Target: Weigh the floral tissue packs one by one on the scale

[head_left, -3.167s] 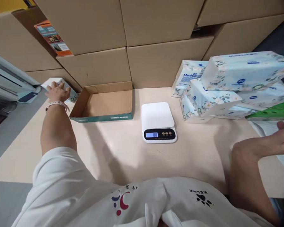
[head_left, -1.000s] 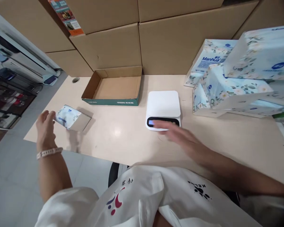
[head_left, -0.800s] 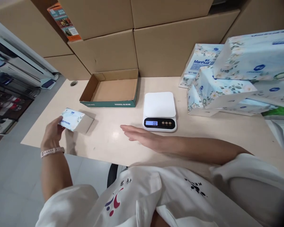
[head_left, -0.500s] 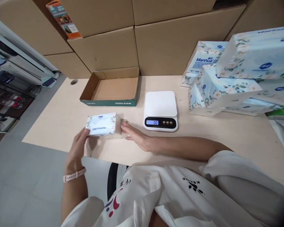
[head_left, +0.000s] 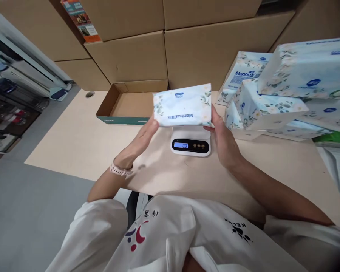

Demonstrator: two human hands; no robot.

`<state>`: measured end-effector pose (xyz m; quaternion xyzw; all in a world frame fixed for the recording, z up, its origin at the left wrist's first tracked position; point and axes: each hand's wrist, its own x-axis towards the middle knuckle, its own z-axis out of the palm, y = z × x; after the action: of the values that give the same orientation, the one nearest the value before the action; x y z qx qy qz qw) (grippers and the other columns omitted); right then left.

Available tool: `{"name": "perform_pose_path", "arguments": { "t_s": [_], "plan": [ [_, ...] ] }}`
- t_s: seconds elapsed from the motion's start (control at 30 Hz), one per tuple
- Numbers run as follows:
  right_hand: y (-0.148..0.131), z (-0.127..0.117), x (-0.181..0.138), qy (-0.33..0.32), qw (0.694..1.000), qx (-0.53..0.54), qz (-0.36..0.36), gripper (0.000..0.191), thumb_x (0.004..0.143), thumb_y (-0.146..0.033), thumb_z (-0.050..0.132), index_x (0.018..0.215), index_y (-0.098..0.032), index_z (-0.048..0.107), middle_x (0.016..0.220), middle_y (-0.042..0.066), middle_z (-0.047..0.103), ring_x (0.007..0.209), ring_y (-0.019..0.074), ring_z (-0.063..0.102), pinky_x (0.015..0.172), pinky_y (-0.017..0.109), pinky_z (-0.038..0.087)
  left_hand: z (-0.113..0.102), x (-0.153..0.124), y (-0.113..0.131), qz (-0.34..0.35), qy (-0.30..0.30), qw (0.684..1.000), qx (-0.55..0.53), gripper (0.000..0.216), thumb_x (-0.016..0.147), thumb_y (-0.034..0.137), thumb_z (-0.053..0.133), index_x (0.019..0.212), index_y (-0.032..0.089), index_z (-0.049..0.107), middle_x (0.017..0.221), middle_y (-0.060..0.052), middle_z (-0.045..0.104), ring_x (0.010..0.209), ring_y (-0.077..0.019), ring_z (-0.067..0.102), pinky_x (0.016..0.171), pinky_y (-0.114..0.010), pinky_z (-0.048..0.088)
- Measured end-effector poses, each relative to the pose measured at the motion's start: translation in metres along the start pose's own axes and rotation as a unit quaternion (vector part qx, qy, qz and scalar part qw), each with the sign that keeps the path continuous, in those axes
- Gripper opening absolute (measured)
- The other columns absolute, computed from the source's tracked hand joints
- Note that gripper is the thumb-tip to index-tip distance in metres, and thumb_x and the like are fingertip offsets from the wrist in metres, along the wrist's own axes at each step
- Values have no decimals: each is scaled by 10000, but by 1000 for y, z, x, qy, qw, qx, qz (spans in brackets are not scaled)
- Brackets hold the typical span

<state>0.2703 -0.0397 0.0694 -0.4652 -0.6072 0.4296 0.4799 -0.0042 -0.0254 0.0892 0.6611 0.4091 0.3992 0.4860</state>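
Both my hands hold a floral tissue pack (head_left: 183, 104) in the air just above the white kitchen scale (head_left: 190, 142). My left hand (head_left: 141, 139) grips the pack's left end and my right hand (head_left: 222, 135) grips its right end. The pack hides the scale's platform; the scale's display (head_left: 184, 145) reads 0.0. An open shallow cardboard tray (head_left: 124, 106) with a green front lies to the left of the scale, partly behind the pack.
A pile of larger floral tissue packs (head_left: 280, 102) fills the right side of the light wooden table (head_left: 79, 139). Stacked cardboard cartons (head_left: 192, 53) form a wall behind. The table's left edge drops to grey floor (head_left: 31, 211). Shelving (head_left: 14, 94) stands at far left.
My left hand fetched the tissue pack from the far left and slid it across the table. Both hands have since lifted it to just above the scale.
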Motion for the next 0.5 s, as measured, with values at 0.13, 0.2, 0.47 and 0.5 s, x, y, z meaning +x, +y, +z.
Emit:
{"name": "perform_pose_path", "arguments": {
  "t_s": [0.13, 0.2, 0.47, 0.5],
  "plan": [
    [27, -20, 7, 27, 999, 2, 40, 842, 968, -888, 288, 1680, -451, 393, 1768, -89, 417, 1661, 308, 370, 1361, 586, 344, 28, 35, -3, -15, -68, 998, -4, 764, 1057, 738, 441, 1667, 279, 486, 1779, -10, 379, 1728, -309, 175, 1442, -480, 115],
    [38, -22, 10, 25, 998, 3, 53, 872, 945, -911, 311, 1664, -434, 434, 1751, -70, 452, 1654, 313, 385, 1375, 588, 314, 34, 42, -8, -29, -71, 997, -4, 785, 1052, 747, 443, 1670, 263, 482, 1784, -23, 366, 1724, -320, 187, 1439, -493, 115],
    [87, -25, -20, 178, 979, 30, 91, 800, 982, -834, 407, 1563, -311, 576, 1589, 96, 642, 1392, 298, 656, 1282, 611, 429, 28, 36, -72, -128, 84, 985, -81, 889, 975, 819, 506, 1645, 235, 506, 1769, -81, 394, 1703, -332, 265, 1424, -515, 178],
    [91, -25, -23, 192, 977, 33, 89, 796, 981, -830, 417, 1525, -283, 610, 1538, 117, 679, 1361, 298, 675, 1259, 608, 455, 26, 32, -80, -142, 118, 978, -97, 890, 966, 810, 525, 1622, 208, 533, 1748, -107, 431, 1687, -334, 310, 1419, -504, 211]
  ]
}}
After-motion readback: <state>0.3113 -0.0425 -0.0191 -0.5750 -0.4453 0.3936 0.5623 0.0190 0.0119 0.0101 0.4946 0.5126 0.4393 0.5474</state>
